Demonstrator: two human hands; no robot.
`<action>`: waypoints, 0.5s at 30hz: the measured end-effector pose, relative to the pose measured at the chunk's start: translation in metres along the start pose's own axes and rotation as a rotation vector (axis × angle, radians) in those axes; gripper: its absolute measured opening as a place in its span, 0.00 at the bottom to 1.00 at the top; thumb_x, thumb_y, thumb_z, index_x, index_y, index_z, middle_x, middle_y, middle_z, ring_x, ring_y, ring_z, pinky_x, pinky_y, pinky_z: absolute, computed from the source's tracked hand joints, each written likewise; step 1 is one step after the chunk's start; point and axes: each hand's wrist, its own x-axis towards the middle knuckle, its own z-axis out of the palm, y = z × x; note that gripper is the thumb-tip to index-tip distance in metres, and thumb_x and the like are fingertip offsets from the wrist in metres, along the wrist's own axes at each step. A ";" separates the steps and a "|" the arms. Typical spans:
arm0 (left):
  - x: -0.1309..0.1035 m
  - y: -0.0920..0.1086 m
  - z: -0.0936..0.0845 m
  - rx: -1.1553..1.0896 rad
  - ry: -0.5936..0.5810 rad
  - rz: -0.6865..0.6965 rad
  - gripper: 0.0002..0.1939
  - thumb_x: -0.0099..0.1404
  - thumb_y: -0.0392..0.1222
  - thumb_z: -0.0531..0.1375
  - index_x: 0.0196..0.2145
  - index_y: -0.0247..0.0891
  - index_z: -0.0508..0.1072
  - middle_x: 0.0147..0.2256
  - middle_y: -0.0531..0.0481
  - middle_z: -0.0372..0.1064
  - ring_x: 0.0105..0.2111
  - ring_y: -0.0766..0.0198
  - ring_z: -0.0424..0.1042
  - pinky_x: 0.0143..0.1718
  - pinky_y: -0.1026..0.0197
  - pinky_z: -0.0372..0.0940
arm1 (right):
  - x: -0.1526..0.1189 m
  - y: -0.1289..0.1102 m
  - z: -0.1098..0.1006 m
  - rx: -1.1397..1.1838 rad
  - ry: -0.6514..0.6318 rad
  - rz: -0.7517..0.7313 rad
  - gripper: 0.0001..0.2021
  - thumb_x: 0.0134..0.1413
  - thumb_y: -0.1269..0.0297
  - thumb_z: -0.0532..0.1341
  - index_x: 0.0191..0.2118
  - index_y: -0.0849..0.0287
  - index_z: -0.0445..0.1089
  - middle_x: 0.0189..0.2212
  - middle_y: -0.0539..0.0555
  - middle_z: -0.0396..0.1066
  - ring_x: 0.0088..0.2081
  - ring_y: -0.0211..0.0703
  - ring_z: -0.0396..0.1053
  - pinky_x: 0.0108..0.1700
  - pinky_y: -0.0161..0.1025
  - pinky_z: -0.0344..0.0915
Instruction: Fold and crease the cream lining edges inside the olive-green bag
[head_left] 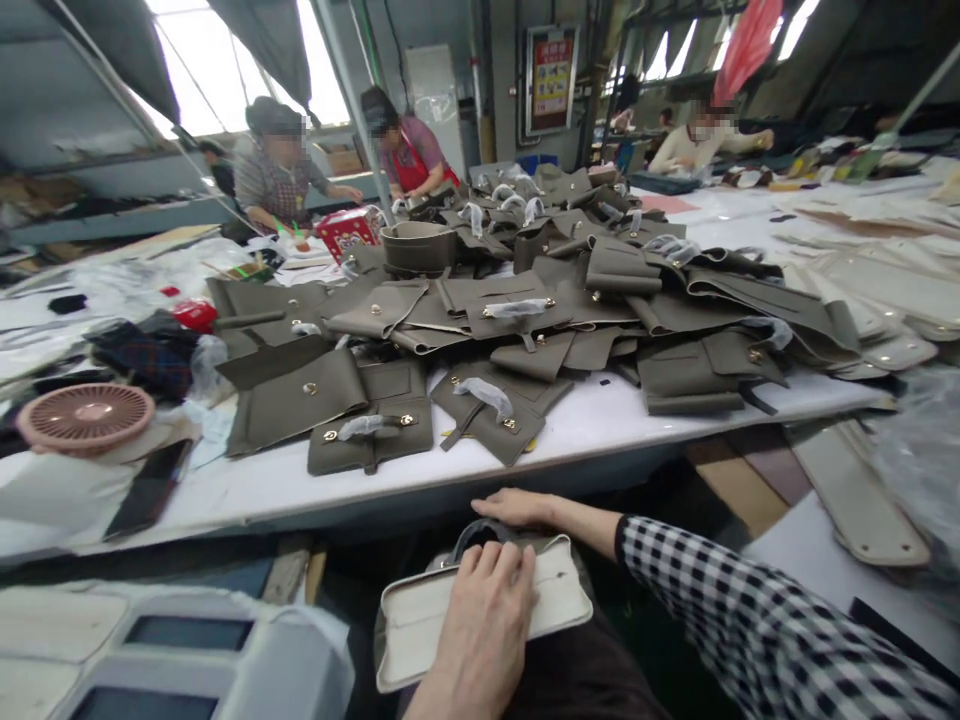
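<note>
On my lap lies a small bag [566, 590] with a cream panel facing up and a dark loop handle [474, 535] at its far edge. My left hand [487, 610] lies across the cream panel, its fingers bent and gripping toward the far edge. Just beyond the handle is my right hand [514, 507], coming from the right in a black-and-white checked sleeve. Its fingers stretch out to the left, with their undersides hidden. Whether it touches the bag cannot be made out.
A white table [405, 490] ahead bears a heap of dark olive bag pieces [517, 300], a pink round fan-like thing [86, 418] and a phone [148, 488]. Cream pieces [862, 490] lie at right. A plastic-covered bundle [292, 640] is lower left. Several people work beyond.
</note>
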 end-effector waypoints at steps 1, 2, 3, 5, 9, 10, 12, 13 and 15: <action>-0.001 0.002 0.000 -0.012 -0.002 -0.012 0.19 0.69 0.37 0.52 0.57 0.37 0.66 0.47 0.42 0.70 0.45 0.49 0.68 0.47 0.43 0.66 | -0.002 -0.010 0.003 -0.009 -0.030 -0.023 0.20 0.60 0.48 0.60 0.33 0.63 0.75 0.30 0.52 0.76 0.35 0.45 0.72 0.45 0.43 0.66; -0.001 0.004 -0.001 -0.027 0.000 -0.024 0.19 0.68 0.38 0.53 0.56 0.36 0.67 0.47 0.42 0.70 0.45 0.48 0.68 0.48 0.43 0.66 | -0.005 -0.020 0.008 -0.012 -0.055 -0.045 0.25 0.63 0.44 0.55 0.37 0.63 0.76 0.32 0.54 0.77 0.36 0.45 0.72 0.44 0.42 0.66; -0.002 0.006 -0.001 -0.051 0.010 -0.038 0.18 0.68 0.38 0.54 0.55 0.36 0.68 0.47 0.41 0.70 0.46 0.48 0.68 0.48 0.42 0.65 | -0.008 -0.028 0.014 -0.017 -0.075 -0.061 0.29 0.64 0.42 0.50 0.41 0.64 0.76 0.35 0.56 0.78 0.36 0.45 0.73 0.43 0.41 0.66; -0.005 0.005 -0.002 -0.140 0.061 -0.047 0.15 0.67 0.39 0.56 0.51 0.37 0.71 0.47 0.42 0.71 0.47 0.48 0.67 0.52 0.42 0.63 | -0.017 -0.038 0.028 -0.053 -0.104 -0.074 0.34 0.64 0.39 0.45 0.43 0.65 0.76 0.37 0.59 0.78 0.37 0.46 0.73 0.43 0.41 0.66; -0.023 -0.030 -0.005 -0.534 0.276 -0.112 0.10 0.69 0.41 0.55 0.42 0.46 0.76 0.44 0.53 0.74 0.50 0.58 0.68 0.64 0.48 0.49 | -0.028 -0.040 0.041 -0.159 -0.154 -0.114 0.38 0.60 0.34 0.45 0.36 0.64 0.78 0.36 0.60 0.78 0.39 0.49 0.73 0.46 0.42 0.64; -0.030 -0.046 -0.004 -0.678 0.325 -0.214 0.11 0.69 0.43 0.54 0.43 0.47 0.76 0.45 0.54 0.75 0.50 0.61 0.68 0.65 0.51 0.48 | -0.028 -0.039 0.042 -0.178 -0.165 -0.125 0.40 0.60 0.33 0.43 0.38 0.64 0.78 0.36 0.59 0.78 0.39 0.49 0.73 0.46 0.42 0.64; -0.046 -0.085 0.003 -0.991 0.374 -0.542 0.15 0.68 0.52 0.55 0.45 0.46 0.75 0.49 0.52 0.73 0.53 0.60 0.66 0.63 0.56 0.51 | -0.027 -0.037 0.043 -0.229 -0.172 -0.135 0.41 0.60 0.32 0.41 0.43 0.65 0.77 0.37 0.60 0.78 0.39 0.49 0.73 0.45 0.42 0.64; -0.055 -0.103 0.010 -1.062 0.381 -0.673 0.20 0.67 0.57 0.54 0.49 0.44 0.73 0.52 0.49 0.71 0.55 0.58 0.66 0.61 0.55 0.54 | -0.025 -0.037 0.044 -0.264 -0.172 -0.139 0.41 0.60 0.32 0.41 0.44 0.66 0.77 0.37 0.61 0.78 0.39 0.50 0.73 0.45 0.43 0.64; -0.068 -0.131 0.029 -1.192 0.293 -0.829 0.31 0.61 0.67 0.55 0.49 0.38 0.71 0.42 0.43 0.75 0.46 0.51 0.72 0.51 0.49 0.64 | -0.023 -0.037 0.046 -0.338 -0.177 -0.161 0.39 0.60 0.33 0.43 0.43 0.64 0.77 0.37 0.61 0.78 0.41 0.52 0.72 0.46 0.44 0.63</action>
